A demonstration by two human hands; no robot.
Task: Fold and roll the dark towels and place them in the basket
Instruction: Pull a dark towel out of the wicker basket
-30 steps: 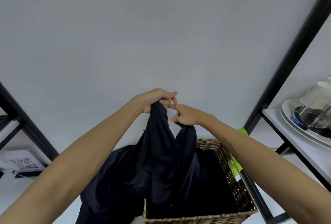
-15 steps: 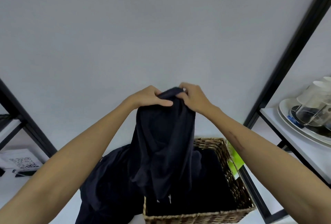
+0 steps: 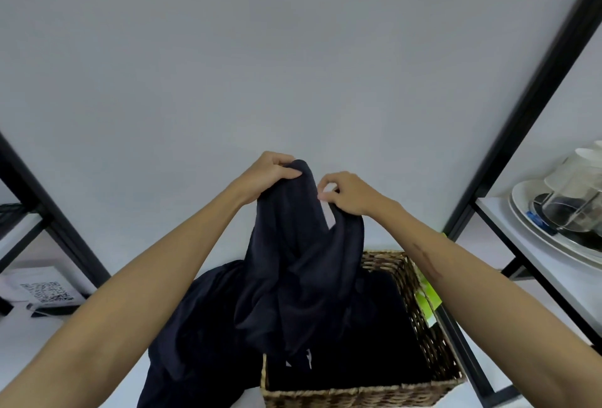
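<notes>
Above the basket hangs the dark towel, held up high by two hands, with its loose end drooping down to the basket's near rim. The left hand grips the top of the towel with curled fingers. The right hand pinches another edge just beside it. A moment ago both hands were bunched together on one top spot; now the right hand has slid a little away and lower, so the towel starts to open between them. That looks like hunting for corners, so folding has hardly begun. More dark cloth lies left of the basket. Far right of the basket, a shelf holds plates and a glass jug.
</notes>
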